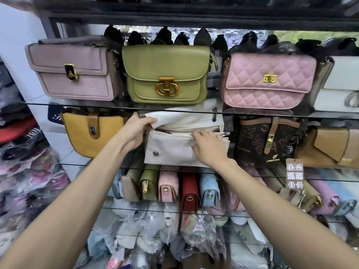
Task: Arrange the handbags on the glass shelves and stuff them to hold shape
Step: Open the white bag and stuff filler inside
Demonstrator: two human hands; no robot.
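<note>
Middle glass shelf [252, 115]: cream canvas flap handbag [171, 152] sits between mustard saddle bag [87, 133] and brown monogram bag [252, 140]. Left hand [136, 131] grips lifted flap. Right hand [208, 146] fingers curled at opening, grip unclear.

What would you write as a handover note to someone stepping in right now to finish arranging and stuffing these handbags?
Left hand: grips the lifted flap of the white bag, holding it open.
Right hand: fingers at the bag's open top edge, seemingly pushing stuffing in; whether it grips anything cannot be told.
White bag: on the middle glass shelf, between the mustard bag and the brown lettered bag.
Done: upper shelf holds the mauve bag, green bag and pink quilted bag, closed and facing out.
Left: finish filling the white bag, close its flap, square it up.
</note>
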